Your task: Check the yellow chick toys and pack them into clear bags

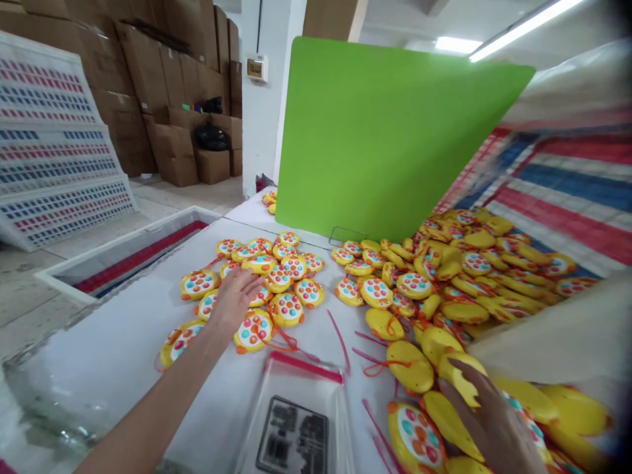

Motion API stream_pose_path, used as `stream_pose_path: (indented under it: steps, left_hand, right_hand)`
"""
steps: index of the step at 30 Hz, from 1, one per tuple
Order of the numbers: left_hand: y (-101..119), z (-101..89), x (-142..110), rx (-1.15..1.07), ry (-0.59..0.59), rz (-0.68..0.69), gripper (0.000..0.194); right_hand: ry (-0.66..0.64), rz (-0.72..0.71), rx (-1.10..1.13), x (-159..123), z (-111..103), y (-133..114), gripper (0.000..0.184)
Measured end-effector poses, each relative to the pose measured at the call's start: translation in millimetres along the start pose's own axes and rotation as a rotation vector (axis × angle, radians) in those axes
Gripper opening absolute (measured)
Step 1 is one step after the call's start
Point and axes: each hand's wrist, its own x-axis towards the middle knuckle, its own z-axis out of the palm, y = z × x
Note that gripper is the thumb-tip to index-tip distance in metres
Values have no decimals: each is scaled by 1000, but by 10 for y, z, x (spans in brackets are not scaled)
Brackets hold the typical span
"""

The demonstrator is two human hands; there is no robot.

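Note:
My left hand (234, 298) lies flat with fingers stretched out on a cluster of yellow duck-shaped toys (276, 280) with coloured buttons, laid face up on the white table (113, 342). My right hand (494, 421) rests at the lower right on a heap of the same yellow toys (474, 276), its fingers spread over them; one toy (459, 382) sits under its fingertips. The heap spills out of a big striped woven bag (567, 184).
A clear zip bag with a red strip (296, 421) lies at the front of the table. Red strings (340, 339) are scattered between the groups. A green board (380, 131) stands behind. White crates (54, 145) and stacked cardboard boxes (172, 85) fill the left.

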Motion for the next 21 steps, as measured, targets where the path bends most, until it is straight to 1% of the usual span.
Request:
stream_pose_path:
  steps: [1,3,5,7,8,11,13,15,17,19,21]
  left_hand:
    - [-2,-31,-9,-9,19,-11,23]
    - [-65,-93,-109,-15,24,-59,23]
    - [-176,-126,-262,7,-15,-126,27]
    - [-288,-116,-414,69,-74,-174,33]
    - [-335,-98,-481,106,-105,-190,37]
    - [-439,-24,-653,183,-189,-245,41]
    - [-501,22,-760,217,-228,-309,41]
    - [-584,77,-883,230,-270,-373,40]
    - [-690,172,-1033,205,-353,-458,37]
    - [-803,318,-1199,137,-484,-593,37]
    - [-891,489,-1348,12,-626,-752,42]
  right_hand:
    - [50,-24,-87,70,-15,53,58]
    - [74,-24,-211,182,-28,92,65]
    - [14,5,-273,258,-14,62,71]
    - [-67,40,-292,316,24,17,70]
    - [-79,62,-303,343,45,2,69]
    - [-72,130,-308,414,54,-5,66]
    - [-57,154,-289,449,-17,-24,63]
    - [-4,151,-212,455,-146,-116,62]
    - [89,121,-25,400,-291,-317,61]
    - [174,60,245,258,-388,-617,61]
    - [180,-25,494,31,-386,-951,63]
